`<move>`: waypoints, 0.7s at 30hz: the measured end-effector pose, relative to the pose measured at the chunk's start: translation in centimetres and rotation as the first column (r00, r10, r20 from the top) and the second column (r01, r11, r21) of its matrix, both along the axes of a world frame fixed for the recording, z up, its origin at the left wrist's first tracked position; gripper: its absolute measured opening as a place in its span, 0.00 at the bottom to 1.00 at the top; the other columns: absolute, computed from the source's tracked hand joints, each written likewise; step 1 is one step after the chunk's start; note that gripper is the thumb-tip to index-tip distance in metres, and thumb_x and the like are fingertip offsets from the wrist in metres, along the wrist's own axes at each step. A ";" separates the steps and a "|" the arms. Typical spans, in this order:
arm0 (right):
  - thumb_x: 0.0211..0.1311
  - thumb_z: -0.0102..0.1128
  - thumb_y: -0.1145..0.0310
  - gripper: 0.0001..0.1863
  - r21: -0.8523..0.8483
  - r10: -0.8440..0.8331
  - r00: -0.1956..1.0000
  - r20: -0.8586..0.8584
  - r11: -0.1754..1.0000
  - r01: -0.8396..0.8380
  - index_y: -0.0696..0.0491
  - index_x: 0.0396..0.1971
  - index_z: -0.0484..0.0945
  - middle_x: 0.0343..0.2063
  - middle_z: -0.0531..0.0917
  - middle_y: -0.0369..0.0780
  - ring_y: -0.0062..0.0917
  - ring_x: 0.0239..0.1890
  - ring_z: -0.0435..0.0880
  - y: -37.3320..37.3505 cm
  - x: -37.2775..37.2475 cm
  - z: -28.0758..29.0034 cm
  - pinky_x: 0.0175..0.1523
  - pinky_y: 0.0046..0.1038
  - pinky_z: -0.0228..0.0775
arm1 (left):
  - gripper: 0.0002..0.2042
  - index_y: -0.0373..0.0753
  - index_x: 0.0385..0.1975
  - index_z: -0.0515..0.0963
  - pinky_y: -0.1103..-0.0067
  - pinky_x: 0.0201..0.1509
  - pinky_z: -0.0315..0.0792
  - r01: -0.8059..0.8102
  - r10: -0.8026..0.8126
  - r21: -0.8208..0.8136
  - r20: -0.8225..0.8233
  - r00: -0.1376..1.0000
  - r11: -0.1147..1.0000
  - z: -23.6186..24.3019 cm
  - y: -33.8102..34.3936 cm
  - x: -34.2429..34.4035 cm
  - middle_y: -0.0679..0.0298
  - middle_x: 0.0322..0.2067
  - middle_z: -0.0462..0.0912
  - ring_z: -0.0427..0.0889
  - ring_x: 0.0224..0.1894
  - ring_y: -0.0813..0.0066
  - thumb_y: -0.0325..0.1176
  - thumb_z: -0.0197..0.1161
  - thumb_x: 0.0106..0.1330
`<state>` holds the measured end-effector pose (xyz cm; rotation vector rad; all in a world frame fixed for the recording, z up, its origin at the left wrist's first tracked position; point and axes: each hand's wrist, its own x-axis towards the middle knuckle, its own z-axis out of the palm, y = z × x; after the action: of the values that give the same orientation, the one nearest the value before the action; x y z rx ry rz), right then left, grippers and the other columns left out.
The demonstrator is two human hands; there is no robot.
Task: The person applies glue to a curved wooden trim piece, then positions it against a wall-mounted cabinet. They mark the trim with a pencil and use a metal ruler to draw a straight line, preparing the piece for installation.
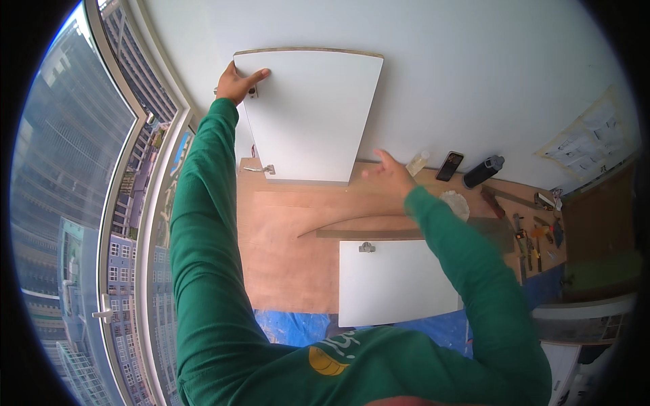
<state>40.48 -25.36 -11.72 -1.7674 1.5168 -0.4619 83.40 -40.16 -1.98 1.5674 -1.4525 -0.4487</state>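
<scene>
My left hand (pixel 238 82) grips the upper left edge of a white panel (pixel 311 115) standing upright against the wall at the back of the worktop, its thumb on the face beside a metal hinge (pixel 253 93). A second hinge (pixel 267 169) juts out at the panel's lower left. My right hand (pixel 389 169) hangs to the right of the panel's lower part, index finger raised and fingers apart, holding nothing, a little blurred. Nearer me, a second white panel (pixel 389 287) lies flat with a hinge (pixel 367 247) at its top edge.
A tall window (pixel 74 169) runs down my left. The brown worktop (pixel 271 250) carries a clear bottle (pixel 418 162), phone (pixel 449 166), dark bottle (pixel 482 172), long strips and several tools (pixel 538 238) at right. Blue sheeting (pixel 288 328) shows below. Taped papers (pixel 582 135) hang on the wall.
</scene>
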 end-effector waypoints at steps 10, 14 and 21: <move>0.67 0.70 0.62 0.29 0.089 -0.260 0.964 -0.060 0.960 0.264 0.56 0.65 0.74 0.38 0.86 0.41 0.24 0.35 0.83 24.9 -17.8 -4.1 0.43 0.29 0.79 | 0.45 0.29 0.55 0.77 0.68 0.58 0.80 -0.013 0.013 0.010 0.026 1.000 1.000 0.0 -2.6 0.1 0.48 0.47 0.87 0.88 0.47 0.58 0.62 0.81 0.47; 0.65 0.72 0.62 0.28 0.133 -0.409 0.889 -0.206 0.888 0.440 0.57 0.62 0.77 0.36 0.86 0.41 0.24 0.34 0.84 33.8 -23.0 -6.9 0.42 0.28 0.78 | 0.45 0.29 0.56 0.77 0.69 0.58 0.80 -0.008 0.007 0.045 0.028 1.000 0.999 0.1 -3.0 0.0 0.49 0.47 0.87 0.88 0.48 0.59 0.62 0.81 0.48; 0.62 0.75 0.57 0.31 0.266 -0.448 0.830 -0.333 0.799 0.539 0.60 0.59 0.78 0.40 0.89 0.46 0.29 0.40 0.88 44.6 -28.3 -11.9 0.45 0.31 0.80 | 0.43 0.27 0.56 0.78 0.71 0.53 0.80 0.017 -0.016 -0.042 0.039 0.999 0.999 -0.2 -4.3 0.3 0.51 0.45 0.87 0.87 0.46 0.63 0.60 0.81 0.50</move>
<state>12.20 19.23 -23.59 -1.1644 2.1169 -0.1936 83.74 -44.48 -2.14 1.5395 -1.4962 -0.3968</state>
